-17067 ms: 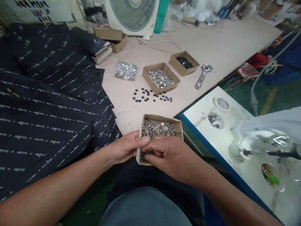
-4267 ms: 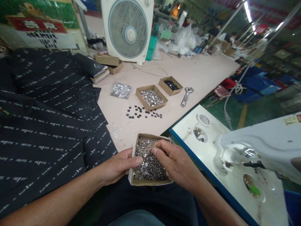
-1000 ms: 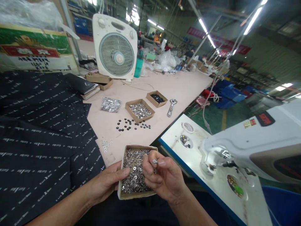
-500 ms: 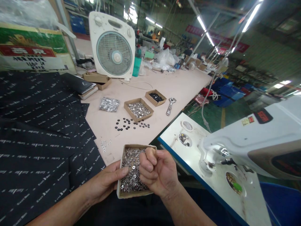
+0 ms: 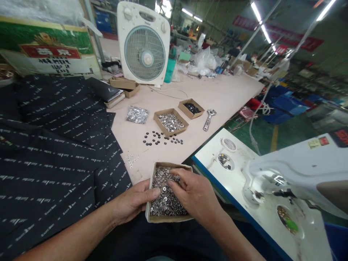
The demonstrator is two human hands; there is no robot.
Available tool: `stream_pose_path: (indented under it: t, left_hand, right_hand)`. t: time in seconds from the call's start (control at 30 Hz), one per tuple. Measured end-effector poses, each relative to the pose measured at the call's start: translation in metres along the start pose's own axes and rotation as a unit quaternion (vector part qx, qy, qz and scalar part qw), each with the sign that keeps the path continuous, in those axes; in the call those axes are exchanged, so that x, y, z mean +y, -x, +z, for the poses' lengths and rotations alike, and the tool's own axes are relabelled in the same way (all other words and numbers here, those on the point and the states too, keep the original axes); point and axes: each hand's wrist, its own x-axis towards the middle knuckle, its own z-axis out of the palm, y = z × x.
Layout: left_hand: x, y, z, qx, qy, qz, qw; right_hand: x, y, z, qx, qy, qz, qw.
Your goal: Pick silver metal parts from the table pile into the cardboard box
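From where I stand, the shallow cardboard box (image 5: 168, 219) sits low over the person's lap, just off the near end of the counter (image 5: 231, 90), filled with small shiny metal pieces (image 5: 168, 206). The left hand (image 5: 133, 199) has it by the side, thumb hooked over the rim. The right hand (image 5: 194, 192) is over the box's far right part, fingers curled and thumb drawn in among the pieces (whether it has pinched one, I can't tell).

On the counter, one open tray (image 5: 178, 129) is heaped with silver pieces (image 5: 171, 122); just behind it, a smaller tray (image 5: 197, 114) holds black ones (image 5: 191, 108). To their left lies a clear bag (image 5: 137, 114) packed with silver bits. Loose black discs (image 5: 150, 144) are scattered in front of the trays, with a few tiny pale pieces (image 5: 131, 166) nearer the person. An adjustable wrench (image 5: 208, 120) rests to the right.

Dark printed fabric (image 5: 54, 152) covers the left side, and a white box fan (image 5: 147, 59) stands at the back. Over on the right is a white machine (image 5: 299, 163), its top carrying a round well (image 5: 284, 217) with brassy bits and something green. Strip lights (image 5: 261, 21) run overhead, past a red banner (image 5: 296, 36).
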Motion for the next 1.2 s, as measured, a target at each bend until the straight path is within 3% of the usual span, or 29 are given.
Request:
stream_pose_path:
  t: [0.27, 0.97, 1.2]
  left_hand:
    - [0.003, 0.0, 0.004, 0.012, -0.009, -0.006, 1.0]
    - [0.002, -0.001, 0.003, 0.009, -0.017, -0.009, 1.0]
    - [0.003, -0.002, 0.004, 0.007, -0.015, -0.009, 1.0]
  right_hand:
    - [-0.002, -0.012, 0.014, -0.015, 0.099, -0.02, 0.995]
    - [-0.003, -0.016, 0.014, -0.008, 0.092, 0.011, 0.996]
    - [-0.007, -0.01, 0.001, -0.007, -0.025, 0.065, 0.998]
